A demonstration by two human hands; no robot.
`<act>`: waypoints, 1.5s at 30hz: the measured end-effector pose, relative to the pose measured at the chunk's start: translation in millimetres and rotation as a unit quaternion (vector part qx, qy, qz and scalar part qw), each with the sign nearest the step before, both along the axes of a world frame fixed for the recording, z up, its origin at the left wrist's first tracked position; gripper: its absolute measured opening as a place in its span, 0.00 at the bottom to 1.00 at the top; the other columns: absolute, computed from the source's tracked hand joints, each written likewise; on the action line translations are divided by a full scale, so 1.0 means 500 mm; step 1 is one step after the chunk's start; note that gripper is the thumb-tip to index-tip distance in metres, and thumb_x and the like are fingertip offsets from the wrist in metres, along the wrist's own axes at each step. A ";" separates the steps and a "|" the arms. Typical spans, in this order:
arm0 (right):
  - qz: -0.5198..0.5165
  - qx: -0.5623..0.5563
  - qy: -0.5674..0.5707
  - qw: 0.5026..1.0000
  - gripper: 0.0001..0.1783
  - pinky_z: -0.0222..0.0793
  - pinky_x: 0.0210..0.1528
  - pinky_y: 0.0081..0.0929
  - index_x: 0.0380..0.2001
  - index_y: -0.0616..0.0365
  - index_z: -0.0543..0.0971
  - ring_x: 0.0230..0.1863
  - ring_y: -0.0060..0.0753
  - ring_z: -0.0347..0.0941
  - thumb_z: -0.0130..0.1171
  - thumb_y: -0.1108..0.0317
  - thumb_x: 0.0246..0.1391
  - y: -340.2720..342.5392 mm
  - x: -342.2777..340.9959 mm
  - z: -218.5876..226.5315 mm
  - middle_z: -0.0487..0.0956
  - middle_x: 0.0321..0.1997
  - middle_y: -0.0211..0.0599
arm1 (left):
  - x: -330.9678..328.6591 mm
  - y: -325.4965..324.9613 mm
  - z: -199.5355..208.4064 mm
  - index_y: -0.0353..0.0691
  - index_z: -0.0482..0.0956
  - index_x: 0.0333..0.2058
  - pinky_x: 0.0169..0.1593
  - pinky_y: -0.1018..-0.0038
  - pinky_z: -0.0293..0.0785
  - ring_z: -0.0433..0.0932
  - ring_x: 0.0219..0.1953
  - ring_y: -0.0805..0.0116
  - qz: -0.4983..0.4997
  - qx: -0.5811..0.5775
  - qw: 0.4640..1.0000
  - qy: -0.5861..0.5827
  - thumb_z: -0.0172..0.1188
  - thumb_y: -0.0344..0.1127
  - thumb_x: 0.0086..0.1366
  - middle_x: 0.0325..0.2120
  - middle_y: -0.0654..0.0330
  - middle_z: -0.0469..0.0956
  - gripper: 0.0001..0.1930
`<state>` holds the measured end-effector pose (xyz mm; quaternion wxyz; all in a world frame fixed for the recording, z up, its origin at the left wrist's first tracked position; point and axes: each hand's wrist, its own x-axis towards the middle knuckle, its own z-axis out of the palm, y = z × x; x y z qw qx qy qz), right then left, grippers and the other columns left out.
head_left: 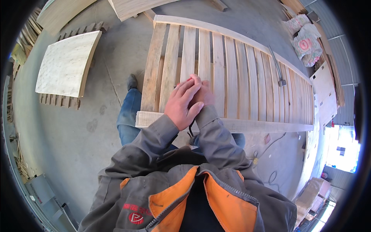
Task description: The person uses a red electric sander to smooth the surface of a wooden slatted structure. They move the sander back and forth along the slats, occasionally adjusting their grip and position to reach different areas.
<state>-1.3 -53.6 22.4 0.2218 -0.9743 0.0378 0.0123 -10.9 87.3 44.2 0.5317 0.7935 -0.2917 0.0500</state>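
Note:
Both my hands are together above the slats near the left end of a long slatted wooden frame [232, 124]. My left hand [181, 101] lies partly over the right, its fingers bent and its thumb apart. Behind it, my right hand [205, 96] is slightly blurred, and its fingers are mostly hidden. A small red and dark piece shows at the fingertips; what it belongs to is hidden. Below my wrists hangs a black cord or strap. To the right, a hammer [282, 82] with a thin metal handle and block head rests across the slats.
A pale plywood sheet [65, 63] lies on a pallet at the left. More boards [143, 7] are beyond the frame. Printed sacks [308, 44] and stacked panels [326, 87] line the right. A thin cable [272, 141] trails on the floor at the near right.

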 end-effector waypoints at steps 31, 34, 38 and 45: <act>-0.066 -0.080 0.020 0.994 0.27 0.78 0.67 0.39 0.66 0.42 0.79 0.67 0.45 0.77 0.62 0.51 0.66 -0.140 0.646 -0.030 0.78 0.67 0.47 | 0.672 -0.187 -0.058 0.35 0.85 0.58 0.62 0.69 0.76 0.83 0.55 0.61 -0.033 -0.084 0.986 0.142 0.65 0.51 0.70 0.54 0.48 0.86 0.27; -0.060 -0.087 0.061 0.992 0.27 0.78 0.66 0.39 0.66 0.41 0.78 0.67 0.46 0.77 0.61 0.51 0.66 -0.132 0.609 -0.013 0.76 0.67 0.47 | 0.658 -0.181 -0.073 0.35 0.84 0.59 0.63 0.69 0.75 0.82 0.57 0.61 -0.032 -0.080 0.991 0.107 0.65 0.50 0.70 0.55 0.49 0.85 0.27; -0.032 -0.085 0.057 0.994 0.26 0.80 0.65 0.40 0.65 0.42 0.79 0.66 0.47 0.78 0.59 0.51 0.67 -0.133 0.522 0.010 0.74 0.69 0.48 | 0.591 -0.177 -0.096 0.44 0.85 0.59 0.64 0.64 0.75 0.81 0.58 0.54 -0.025 -0.072 0.993 0.086 0.65 0.56 0.68 0.56 0.49 0.83 0.28; -0.095 -0.007 0.020 0.995 0.26 0.82 0.59 0.43 0.61 0.47 0.79 0.60 0.54 0.82 0.61 0.48 0.65 -0.111 0.339 -0.006 0.76 0.61 0.50 | 0.403 -0.144 -0.068 0.41 0.83 0.61 0.68 0.61 0.72 0.77 0.62 0.51 -0.023 -0.024 0.995 0.093 0.64 0.49 0.71 0.58 0.45 0.78 0.25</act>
